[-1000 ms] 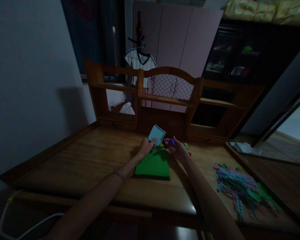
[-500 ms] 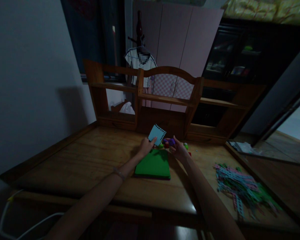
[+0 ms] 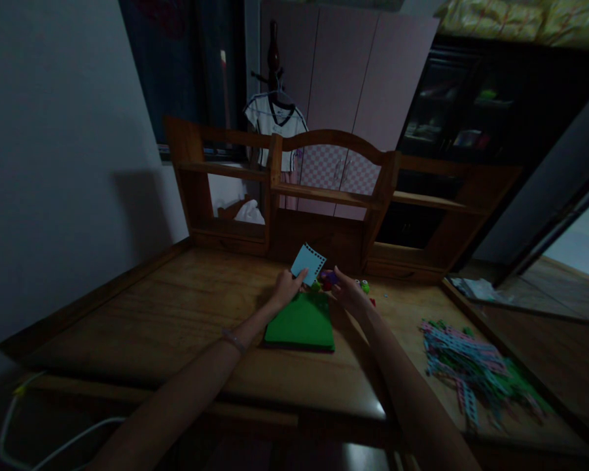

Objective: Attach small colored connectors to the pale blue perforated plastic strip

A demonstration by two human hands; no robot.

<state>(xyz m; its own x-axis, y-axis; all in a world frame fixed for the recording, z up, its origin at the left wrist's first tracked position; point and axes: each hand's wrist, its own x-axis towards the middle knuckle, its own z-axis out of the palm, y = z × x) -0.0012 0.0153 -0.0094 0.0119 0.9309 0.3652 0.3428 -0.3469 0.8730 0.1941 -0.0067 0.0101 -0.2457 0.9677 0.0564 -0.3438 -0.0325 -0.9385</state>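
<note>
The light-blue sheet is jutting beyond the green pad, your left hand pinching the sheet's lower part, while your right hand is holding a purple piece past the pad's far-right corner.

I see the left hand pinching a blue card with holes along its edge. The right hand holds a small purple thing near the card, but it's too dark for me to tell what it is. A green pad lies flat on the wooden desk. Over on the right I see a messy heap of pink, blue and green strips. Behind the shelf, a white shirt hangs up.
</note>
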